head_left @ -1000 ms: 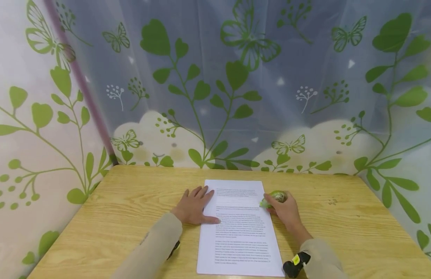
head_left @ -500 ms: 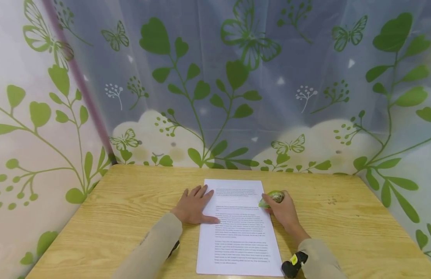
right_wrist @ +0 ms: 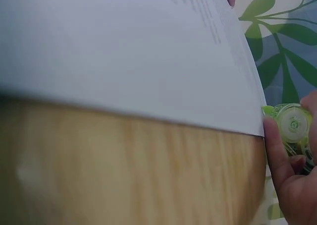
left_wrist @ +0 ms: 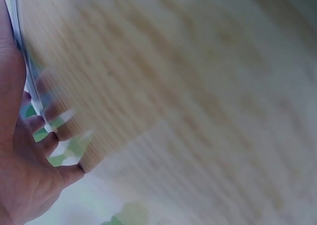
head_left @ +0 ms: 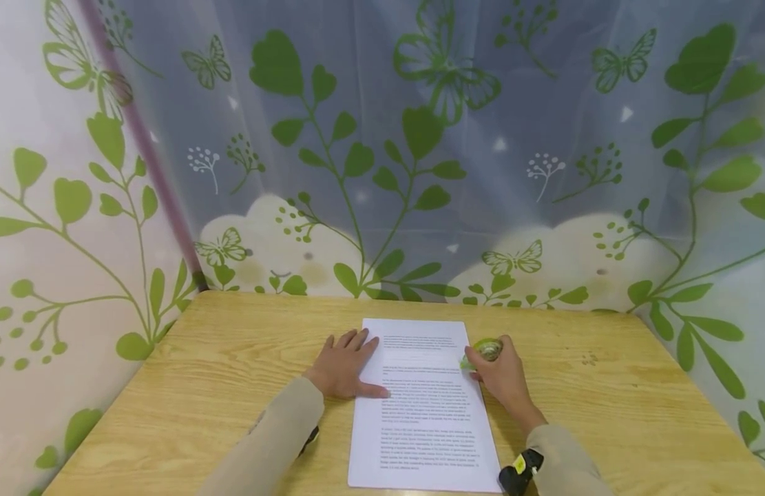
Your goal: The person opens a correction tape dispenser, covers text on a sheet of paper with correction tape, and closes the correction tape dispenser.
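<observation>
A stack of white printed sheets [head_left: 428,413] lies lengthwise on the table. My left hand [head_left: 341,368] rests on its left side with fingers spread, thumb over the text. In the left wrist view, that hand [left_wrist: 29,175] is at the edge of the stack. My right hand [head_left: 509,379] grips a green, see-through correction tape dispenser [head_left: 490,348], its tip at the right end of a text line in the upper half of the page. The right wrist view shows the dispenser [right_wrist: 293,126] held between thumb and fingers [right_wrist: 277,158], close to the paper's edge.
The wood-grain table [head_left: 233,344] extends on both sides of the paper. Behind it hangs a curtain [head_left: 357,172] printed with leaves and butterflies. A black strapped device [head_left: 520,472] sits on my right wrist.
The correction tape dispenser has turned slightly in place, and my right wrist has shifted a little to the left. My left hand and the paper stay where they were.
</observation>
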### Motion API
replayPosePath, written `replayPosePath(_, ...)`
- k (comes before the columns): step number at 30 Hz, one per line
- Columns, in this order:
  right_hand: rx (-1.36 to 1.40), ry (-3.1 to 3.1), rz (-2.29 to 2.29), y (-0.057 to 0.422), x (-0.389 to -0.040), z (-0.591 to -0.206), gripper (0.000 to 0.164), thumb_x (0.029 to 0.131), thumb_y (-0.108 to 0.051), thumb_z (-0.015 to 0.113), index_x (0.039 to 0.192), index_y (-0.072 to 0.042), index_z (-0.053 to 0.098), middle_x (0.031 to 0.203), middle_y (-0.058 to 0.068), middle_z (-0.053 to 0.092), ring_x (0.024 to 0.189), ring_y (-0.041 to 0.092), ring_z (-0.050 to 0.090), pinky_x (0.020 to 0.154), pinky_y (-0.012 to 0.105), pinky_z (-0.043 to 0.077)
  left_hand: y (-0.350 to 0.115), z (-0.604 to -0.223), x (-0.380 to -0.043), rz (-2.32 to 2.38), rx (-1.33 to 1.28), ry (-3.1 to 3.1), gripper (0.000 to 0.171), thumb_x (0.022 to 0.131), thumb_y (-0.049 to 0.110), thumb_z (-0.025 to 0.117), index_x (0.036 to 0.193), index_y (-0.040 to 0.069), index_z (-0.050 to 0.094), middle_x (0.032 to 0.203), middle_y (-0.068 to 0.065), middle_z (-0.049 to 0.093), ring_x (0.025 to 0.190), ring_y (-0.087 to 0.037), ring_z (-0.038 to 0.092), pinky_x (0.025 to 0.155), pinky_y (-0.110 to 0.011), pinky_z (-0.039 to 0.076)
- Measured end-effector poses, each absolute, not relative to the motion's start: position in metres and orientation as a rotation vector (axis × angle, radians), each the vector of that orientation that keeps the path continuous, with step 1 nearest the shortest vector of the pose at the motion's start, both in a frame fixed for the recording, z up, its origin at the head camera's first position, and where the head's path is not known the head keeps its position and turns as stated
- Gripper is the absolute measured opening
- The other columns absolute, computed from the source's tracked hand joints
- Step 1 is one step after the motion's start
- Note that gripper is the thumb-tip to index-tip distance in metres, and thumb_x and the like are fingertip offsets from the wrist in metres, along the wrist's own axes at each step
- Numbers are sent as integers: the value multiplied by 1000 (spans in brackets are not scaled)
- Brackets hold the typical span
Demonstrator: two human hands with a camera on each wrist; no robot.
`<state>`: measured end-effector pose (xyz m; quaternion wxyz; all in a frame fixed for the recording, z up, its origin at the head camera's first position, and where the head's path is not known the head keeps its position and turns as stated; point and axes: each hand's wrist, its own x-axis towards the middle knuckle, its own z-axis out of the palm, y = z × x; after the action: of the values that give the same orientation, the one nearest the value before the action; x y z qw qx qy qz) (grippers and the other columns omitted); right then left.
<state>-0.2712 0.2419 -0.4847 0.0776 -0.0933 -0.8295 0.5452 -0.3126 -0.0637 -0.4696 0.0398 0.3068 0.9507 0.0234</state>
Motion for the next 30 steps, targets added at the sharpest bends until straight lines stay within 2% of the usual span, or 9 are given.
replayPosePath(7,-264,-2454,1681,243,-271,-484,56,89,-29,69,121,3,35,107,23,53,81,22,65,64,27,55,-64,-468,-314,60,936,2918,111,70,87,44,152,14,28,155,-13,22,139,-36,22,104,-63,22)
replayPosePath(12,-309,-2333,1873,248,-269,-487,61,90,-35,67,125,3,34,110,20,52,80,21,67,70,27,55,-63,-466,-312,99,920,2904,110,70,85,48,152,14,28,156,-13,22,140,-36,21,105,-63,19)
replayPosePath(19,-422,-2244,2019,256,-268,-486,79,86,-58,60,131,1,32,110,14,51,73,13,66,72,25,54,-64,-470,-314,229,926,2886,107,74,81,50,152,13,26,156,-13,19,140,-37,21,105,-64,17)
replayPosePath(25,-313,-2162,2190,261,-269,-483,58,96,-52,46,124,-4,30,91,9,44,74,15,59,73,28,54,-67,-476,-322,438,886,2904,102,78,80,46,152,12,25,156,-14,19,138,-37,25,106,-62,18)
replayPosePath(27,-257,-2135,2235,263,-267,-480,55,98,-51,44,125,-5,32,94,10,45,76,15,56,73,30,54,-67,-474,-322,523,873,2923,101,79,78,48,151,10,28,155,-16,22,138,-36,26,107,-59,19)
replayPosePath(30,-179,-2158,2238,263,-264,-472,57,95,-53,48,125,-5,41,99,10,48,82,17,55,73,33,55,-69,-468,-323,588,876,2982,98,80,75,51,149,8,33,152,-17,28,137,-36,29,107,-54,23)
